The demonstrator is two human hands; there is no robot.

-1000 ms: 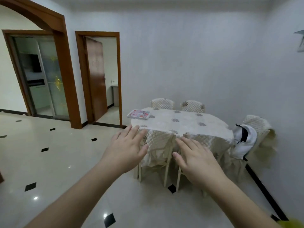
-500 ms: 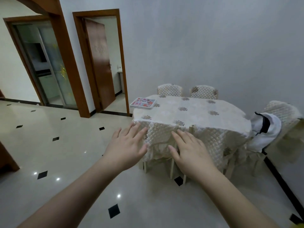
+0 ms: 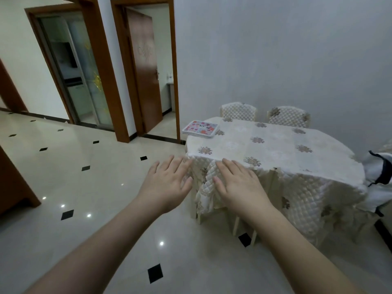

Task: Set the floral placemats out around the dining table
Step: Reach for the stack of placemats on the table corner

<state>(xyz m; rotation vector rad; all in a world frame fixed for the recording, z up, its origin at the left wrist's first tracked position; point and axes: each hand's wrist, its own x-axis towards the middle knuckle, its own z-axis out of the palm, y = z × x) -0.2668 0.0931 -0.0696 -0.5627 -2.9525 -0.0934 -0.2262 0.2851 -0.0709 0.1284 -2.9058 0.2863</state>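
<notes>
A stack of floral placemats (image 3: 200, 129), pink and white, lies on the far left corner of the dining table (image 3: 275, 149), which wears a cream cloth with flower motifs. My left hand (image 3: 167, 183) and my right hand (image 3: 239, 187) are both stretched out in front of me, palms down, fingers straight and spread, holding nothing. They hover short of the table's near edge, well apart from the placemats.
Quilted cream chairs stand round the table: two at the back (image 3: 238, 112), (image 3: 288, 116), one tucked at the near side (image 3: 209, 187), and one at the right with a white garment (image 3: 379, 172) draped on it. An open brown door (image 3: 144, 75) and a glass sliding door (image 3: 78, 71) lie to the left.
I have walked closer to the table, which now looms larger and sits more to the right. Both hands stay outstretched and empty.
</notes>
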